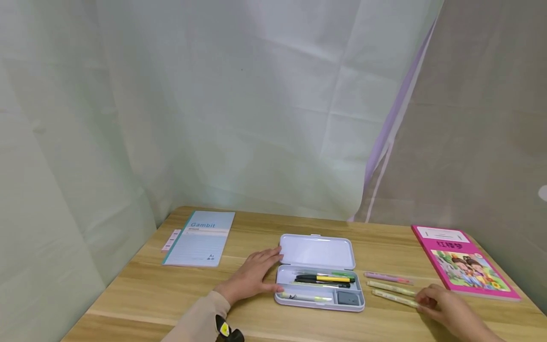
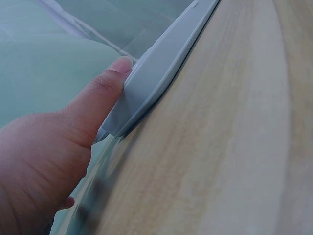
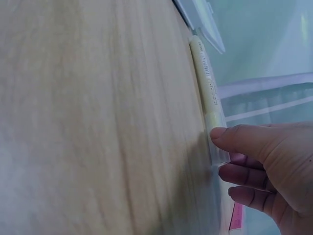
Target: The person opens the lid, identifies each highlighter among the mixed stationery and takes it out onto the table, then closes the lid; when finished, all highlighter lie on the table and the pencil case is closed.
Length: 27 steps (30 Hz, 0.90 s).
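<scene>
A white pencil case [image 1: 319, 307] lies with its lid [image 1: 317, 251] folded back. Inside are several pens, a highlighter [image 1: 305, 297] and a dark grey block [image 1: 348, 298]. My left hand [image 1: 252, 275] rests along the case's left side, fingers at the lid and thumb at the tray's edge; the left wrist view shows that thumb straight against the side wall [image 2: 146, 85]. Right of the case, my right hand [image 1: 446, 308] pinches the capped end of the nearer pale yellow highlighter [image 3: 206, 78], which lies on the table. Another yellow highlighter [image 1: 391, 288] and a purple-and-pink pen [image 1: 388, 278] lie just behind.
A light blue notebook [image 1: 201, 242] lies at the left of the wooden table [image 1: 171, 304], with a pink-and-white item [image 1: 172, 240] partly under it. A pink picture book [image 1: 466, 266] lies at the right. Pale curtains [image 1: 256, 118] hang behind the table.
</scene>
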{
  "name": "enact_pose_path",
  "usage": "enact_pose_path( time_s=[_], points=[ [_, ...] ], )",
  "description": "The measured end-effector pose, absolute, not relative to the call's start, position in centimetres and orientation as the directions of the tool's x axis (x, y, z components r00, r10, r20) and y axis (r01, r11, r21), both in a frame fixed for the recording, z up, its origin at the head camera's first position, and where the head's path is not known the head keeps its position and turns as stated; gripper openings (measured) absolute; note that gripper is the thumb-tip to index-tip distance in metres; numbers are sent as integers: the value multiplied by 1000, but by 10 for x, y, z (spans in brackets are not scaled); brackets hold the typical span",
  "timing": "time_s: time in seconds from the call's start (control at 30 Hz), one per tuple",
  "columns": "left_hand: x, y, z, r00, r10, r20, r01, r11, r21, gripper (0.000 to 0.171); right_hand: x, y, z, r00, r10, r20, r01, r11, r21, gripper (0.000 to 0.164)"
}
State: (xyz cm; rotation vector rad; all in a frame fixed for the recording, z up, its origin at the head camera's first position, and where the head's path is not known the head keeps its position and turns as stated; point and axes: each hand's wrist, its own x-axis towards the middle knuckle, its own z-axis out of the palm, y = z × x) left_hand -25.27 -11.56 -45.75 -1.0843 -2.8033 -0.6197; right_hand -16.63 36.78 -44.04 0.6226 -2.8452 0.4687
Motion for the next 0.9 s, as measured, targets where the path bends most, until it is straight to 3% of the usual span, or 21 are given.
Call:
enact_pose_path(
  time_s=[0.5, 0.9],
  points=[
    [-251, -115, -456, -753, 625, 203, 654, 680, 331, 83, -167, 365, -422, -935, -329, 130, -353, 859, -370, 9],
    [-251, -115, -457, -753, 624, 209, 654, 674, 344, 83, -179, 344, -397, -871, -428, 242, -485, 827, -283, 13]
  ],
)
